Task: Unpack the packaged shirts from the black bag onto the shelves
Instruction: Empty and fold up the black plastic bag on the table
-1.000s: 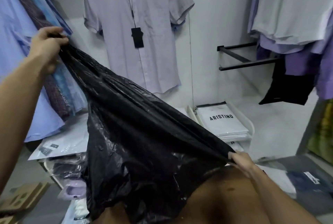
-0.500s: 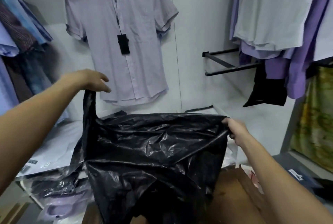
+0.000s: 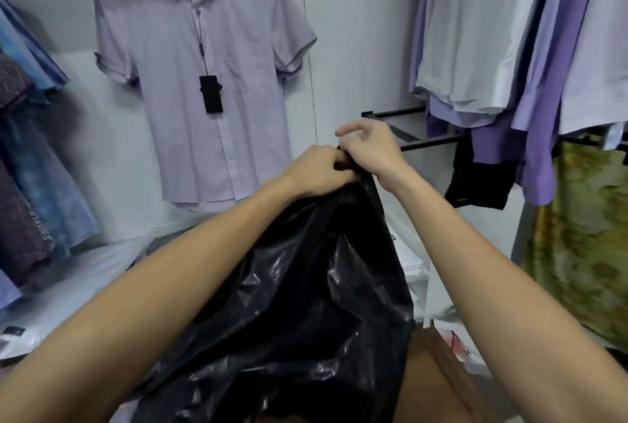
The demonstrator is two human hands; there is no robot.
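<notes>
Head view, read from left to right. At the left edge of the frame hang dark patterned and blue shirts (image 3: 30, 184), and under them, at lower left, flat clear-wrapped packages (image 3: 78, 290) lie on a white shelf (image 3: 132, 218). At upper centre a pale lilac short-sleeved shirt (image 3: 190, 82) hangs on the wall with a black tag (image 3: 211, 94) on its front.

At the centre both hands meet at the top of the black bag (image 3: 306, 303). The left hand (image 3: 323, 169) has its fingers curled tightly round the gathered mouth of the bag. The right hand (image 3: 368, 147), just beside it and touching it, pinches the same gathered plastic with thumb and lower fingers, while its upper fingers are lifted and blurred. The bag hangs down from this double grip to the bottom of the frame and looks limp and flat; I cannot tell if any package is inside.

Right of the bag, a white stack of packaged shirts (image 3: 413, 263) shows partly on the shelf. Further right a black rail (image 3: 424, 142) stands out from the wall, and white and purple shirts (image 3: 509, 65) hang at upper right.

My judgement: the unpacking seems nearly finished, and the step in hand is collecting the bag. The next move calls for one hand to keep the mouth while the other folds or puts the bag aside.
</notes>
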